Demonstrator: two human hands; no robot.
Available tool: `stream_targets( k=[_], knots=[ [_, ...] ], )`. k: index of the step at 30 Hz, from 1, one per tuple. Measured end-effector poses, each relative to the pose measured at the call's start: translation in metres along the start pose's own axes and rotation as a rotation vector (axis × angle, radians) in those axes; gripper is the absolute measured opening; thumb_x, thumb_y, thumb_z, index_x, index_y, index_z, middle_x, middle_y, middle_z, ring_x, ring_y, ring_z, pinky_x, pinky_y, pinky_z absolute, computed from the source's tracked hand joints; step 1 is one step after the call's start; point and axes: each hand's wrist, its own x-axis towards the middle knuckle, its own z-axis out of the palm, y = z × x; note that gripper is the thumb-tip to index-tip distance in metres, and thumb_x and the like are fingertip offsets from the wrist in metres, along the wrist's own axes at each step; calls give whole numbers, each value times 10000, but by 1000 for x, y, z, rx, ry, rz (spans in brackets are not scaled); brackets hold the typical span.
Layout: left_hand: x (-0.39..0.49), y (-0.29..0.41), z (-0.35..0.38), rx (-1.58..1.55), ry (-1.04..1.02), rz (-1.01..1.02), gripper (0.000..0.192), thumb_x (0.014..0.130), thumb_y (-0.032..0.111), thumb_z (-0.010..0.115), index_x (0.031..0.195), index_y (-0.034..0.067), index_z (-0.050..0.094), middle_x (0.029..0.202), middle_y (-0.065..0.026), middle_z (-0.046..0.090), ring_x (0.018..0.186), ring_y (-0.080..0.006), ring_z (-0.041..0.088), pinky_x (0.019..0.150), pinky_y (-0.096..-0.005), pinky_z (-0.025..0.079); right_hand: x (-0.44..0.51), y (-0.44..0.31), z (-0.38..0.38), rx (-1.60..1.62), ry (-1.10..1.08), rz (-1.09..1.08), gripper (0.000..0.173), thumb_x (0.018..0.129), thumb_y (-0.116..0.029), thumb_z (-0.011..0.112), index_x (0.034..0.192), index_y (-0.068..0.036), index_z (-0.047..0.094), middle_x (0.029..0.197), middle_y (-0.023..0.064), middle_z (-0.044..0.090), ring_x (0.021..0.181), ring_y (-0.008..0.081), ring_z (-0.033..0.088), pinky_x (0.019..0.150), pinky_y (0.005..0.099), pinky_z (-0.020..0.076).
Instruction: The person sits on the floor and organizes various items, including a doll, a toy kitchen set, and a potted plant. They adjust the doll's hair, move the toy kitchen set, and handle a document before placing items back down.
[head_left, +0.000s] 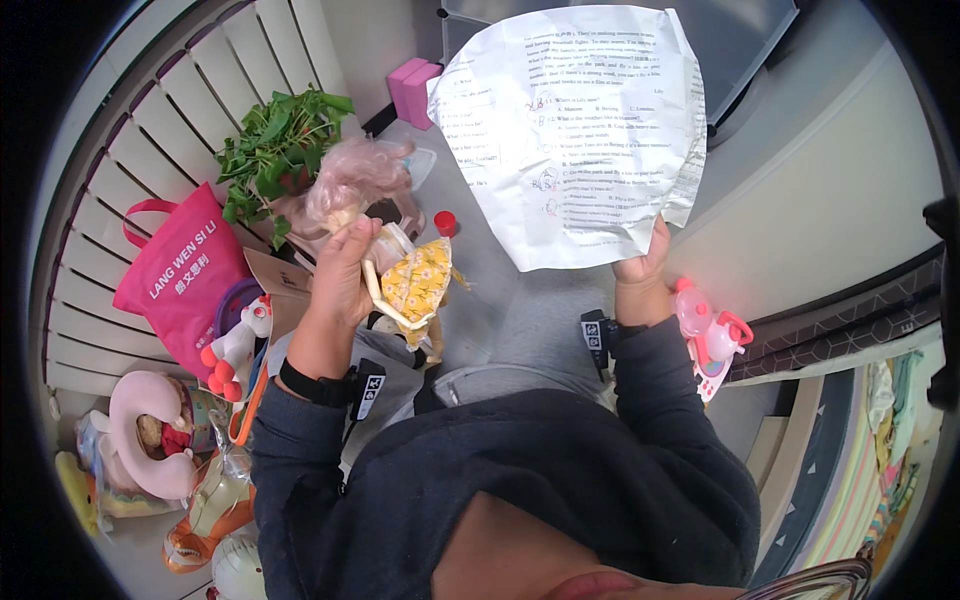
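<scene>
My left hand (346, 262) is closed around the upper body of a jointed doll (416, 281) with pink hair (356, 176) and a yellow flowered skirt. The doll lies tilted, its head towards the upper left and its legs above my lap. On the other side my right hand (646, 255) grips the lower right edge of a large creased sheet of printed paper (600, 135); the fingers behind it are hidden. Handwritten marks show beside the print, and one side is cut or folded in a curve. Doll and paper are apart.
A small red cup (445, 223) stands on the grey floor beyond the doll. Leafy green plant (281, 150), pink bag (184, 277), plush toy (244, 337) and pink neck pillow (135, 442) crowd the left, by a slatted rail. Pink toys (705, 330) lie right of my right arm.
</scene>
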Motion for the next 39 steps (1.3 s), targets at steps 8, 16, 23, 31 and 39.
stream_targets(
  k=[8,16,23,31,39],
  knots=[
    [1,-4,5,18,22,2,171,838,171,547,886,8,526,850,-47,560,759,-132,555,715,-297,491,-2,0,2,64,-100,15,407,886,-188,303,1215,42,374,1224,216,422,1105,346,437,950,474,332],
    [14,-22,19,-11,-47,-55,212,853,166,515,942,-26,534,927,-94,570,822,-173,564,747,-315,483,-13,35,25,-107,-48,95,428,874,-211,286,1192,55,395,1190,228,449,1062,345,478,905,471,387],
    [19,-28,29,-121,-259,-105,279,865,131,471,1083,-42,483,1031,-123,561,927,-206,561,818,-325,465,-21,60,25,86,92,347,418,868,-217,295,1153,53,440,1104,210,521,978,303,546,851,422,444],
    [31,-20,7,-233,-342,-174,287,851,116,481,1104,-20,484,1041,-116,560,920,-190,565,817,-323,468,-12,65,-10,-517,347,166,376,925,-222,308,1180,42,385,1161,163,477,1073,281,467,947,380,362],
    [14,-4,-3,-105,-333,-53,268,871,113,432,1090,-26,502,1023,-119,576,879,-199,593,771,-312,493,-13,46,-27,-362,658,6,368,926,-195,311,1215,32,322,1180,165,448,1078,309,455,917,470,377]
  ],
)
